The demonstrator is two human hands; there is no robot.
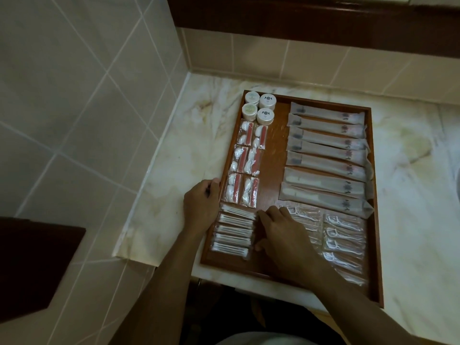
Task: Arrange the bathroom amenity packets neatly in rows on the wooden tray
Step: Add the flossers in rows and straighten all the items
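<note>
Reddish-brown tray (pixel 278 155), cream veined marble counter (pixel 189 150)

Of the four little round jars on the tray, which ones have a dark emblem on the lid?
The two jars on the right; the left pair have plain pale lids.
</note>
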